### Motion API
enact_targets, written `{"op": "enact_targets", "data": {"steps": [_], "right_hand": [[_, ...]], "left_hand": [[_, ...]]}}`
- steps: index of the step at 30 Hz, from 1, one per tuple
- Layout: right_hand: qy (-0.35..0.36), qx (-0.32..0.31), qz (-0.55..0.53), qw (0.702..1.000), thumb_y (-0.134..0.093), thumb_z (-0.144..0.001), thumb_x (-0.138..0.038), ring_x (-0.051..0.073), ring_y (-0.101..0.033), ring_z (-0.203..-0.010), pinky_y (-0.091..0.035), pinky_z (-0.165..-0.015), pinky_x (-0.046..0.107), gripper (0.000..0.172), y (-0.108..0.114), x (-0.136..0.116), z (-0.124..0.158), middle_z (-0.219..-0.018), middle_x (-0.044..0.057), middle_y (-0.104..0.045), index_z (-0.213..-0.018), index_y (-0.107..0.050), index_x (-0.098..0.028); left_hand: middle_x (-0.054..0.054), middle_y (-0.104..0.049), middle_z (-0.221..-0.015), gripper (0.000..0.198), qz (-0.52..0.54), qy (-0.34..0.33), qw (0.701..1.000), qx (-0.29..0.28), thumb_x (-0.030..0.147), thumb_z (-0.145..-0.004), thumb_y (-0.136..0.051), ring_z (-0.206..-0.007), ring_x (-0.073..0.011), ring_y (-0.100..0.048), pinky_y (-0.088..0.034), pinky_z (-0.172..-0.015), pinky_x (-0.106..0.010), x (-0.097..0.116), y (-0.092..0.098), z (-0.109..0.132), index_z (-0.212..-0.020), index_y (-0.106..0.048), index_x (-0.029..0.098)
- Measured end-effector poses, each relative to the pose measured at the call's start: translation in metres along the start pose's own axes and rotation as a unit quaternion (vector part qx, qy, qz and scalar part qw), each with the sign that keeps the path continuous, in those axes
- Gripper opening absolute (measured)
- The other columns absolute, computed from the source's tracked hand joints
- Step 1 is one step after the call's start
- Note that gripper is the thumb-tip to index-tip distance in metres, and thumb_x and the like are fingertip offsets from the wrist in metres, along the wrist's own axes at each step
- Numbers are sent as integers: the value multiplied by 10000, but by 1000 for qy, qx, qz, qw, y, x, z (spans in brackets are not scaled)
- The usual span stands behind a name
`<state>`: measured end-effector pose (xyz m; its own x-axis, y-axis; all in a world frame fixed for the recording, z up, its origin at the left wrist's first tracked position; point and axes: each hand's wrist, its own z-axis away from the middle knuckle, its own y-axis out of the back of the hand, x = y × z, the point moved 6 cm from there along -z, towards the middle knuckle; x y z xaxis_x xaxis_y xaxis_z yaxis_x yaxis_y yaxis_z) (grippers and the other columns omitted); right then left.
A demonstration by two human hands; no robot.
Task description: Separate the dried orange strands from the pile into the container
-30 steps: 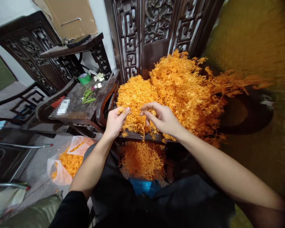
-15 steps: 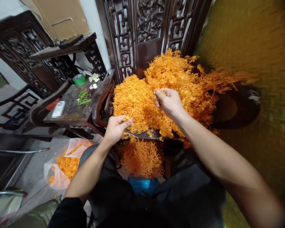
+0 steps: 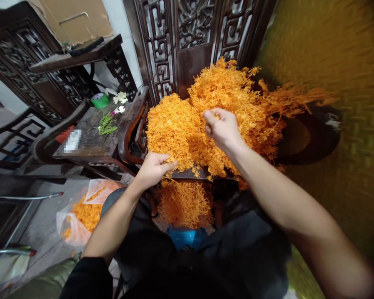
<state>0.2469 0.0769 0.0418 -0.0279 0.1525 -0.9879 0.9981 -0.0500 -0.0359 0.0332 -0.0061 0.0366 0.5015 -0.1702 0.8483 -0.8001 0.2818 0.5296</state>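
Note:
A big heap of orange stringy sprigs (image 3: 237,99) lies on a dark wooden chair seat (image 3: 187,175). My left hand (image 3: 154,168) is closed near the seat's front edge, pinching a small orange sprig. My right hand (image 3: 222,128) is raised over the middle of the heap, fingers pinched on an orange piece. Below the seat edge a second pile of loose orange strands (image 3: 183,203) rests in a blue container (image 3: 187,236) between my knees.
A carved dark screen (image 3: 190,37) stands behind the heap. To the left, a wooden seat (image 3: 90,141) holds green stems, white flowers and a green tape roll (image 3: 99,99). A plastic bag of orange pieces (image 3: 81,214) lies on the floor. A yellow surface fills the right.
My right hand rose from beside the left hand to over the middle of the heap. My left hand dropped slightly toward the seat's front edge. The view shifted a little.

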Motion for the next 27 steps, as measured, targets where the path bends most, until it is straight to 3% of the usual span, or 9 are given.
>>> {"op": "enact_targets", "data": {"steps": [2,6,8,10,12,18,22,24,27], "right_hand": [[11,-30,27,999,-626,-978,-505,96,-403,-424,-273,-425,262,294,1,-6,0,-586,-19,-583,-899,-646,-223],[132,-244,173,945,-632,-990,-375,167,-654,-696,-492,-656,326,219,-39,-20,41,-904,79,-755,-1012,-743,-188],[201,-288,225,909,-654,-981,-341,223,-697,-901,-518,-819,375,218,-57,-22,62,-1008,107,-763,-1058,-770,-173],[230,-299,250,891,-658,-983,-329,236,-694,-940,-513,-857,384,222,-67,-19,73,-992,109,-757,-1073,-775,-163],[236,-281,257,894,-626,-997,-299,219,-685,-886,-511,-825,364,196,-69,-15,75,-938,92,-745,-1006,-769,-164],[195,-116,246,942,-592,-965,-293,223,-671,-832,-507,-809,386,175,-55,3,50,-862,68,-732,-858,-688,-192],[53,36,135,989,-611,-935,-495,176,-550,-569,-460,-565,332,276,-12,38,-15,-659,10,-587,-853,-588,-232],[-4,97,91,991,-637,-905,-564,161,-508,-506,-419,-481,301,340,7,53,-54,-632,-15,-534,-865,-513,-250],[3,34,108,994,-652,-894,-508,180,-614,-626,-512,-535,325,305,-6,61,-102,-826,32,-649,-936,-495,-251]], "left_hand": [[46,-309,-533,464,-2,24,999,-20,480,-854,-633,-525,-101,-267,-185,-517,-274,-5,-2,-1,-550,-422,200],[39,-335,-518,426,-75,41,996,4,440,-841,-611,-523,-107,-304,-183,-524,-282,-15,-3,-8,-537,-443,194],[38,-309,-521,395,-118,40,992,22,368,-828,-586,-528,-108,-306,-177,-536,-293,-17,-4,-9,-522,-406,195],[39,-284,-533,345,-153,36,987,23,294,-804,-561,-535,-108,-316,-181,-552,-302,-16,-7,-9,-522,-390,195],[41,-291,-541,334,-162,29,986,6,297,-820,-551,-544,-108,-330,-189,-566,-308,-11,-10,-8,-538,-408,192],[50,-292,-550,448,-102,46,994,-11,434,-873,-563,-555,-102,-273,-181,-567,-316,3,0,-3,-548,-359,201],[43,-344,-543,375,-57,42,988,-134,376,-843,-592,-542,-107,-319,-216,-553,-316,2,-15,4,-548,-445,196],[36,-359,-524,356,-96,23,978,-184,336,-843,-591,-531,-115,-335,-248,-560,-321,-1,-28,7,-541,-461,198],[4,-457,-530,310,-206,21,952,-224,328,-848,-612,-545,-144,-430,-327,-594,-327,-12,-52,6,-570,-566,199]]}}
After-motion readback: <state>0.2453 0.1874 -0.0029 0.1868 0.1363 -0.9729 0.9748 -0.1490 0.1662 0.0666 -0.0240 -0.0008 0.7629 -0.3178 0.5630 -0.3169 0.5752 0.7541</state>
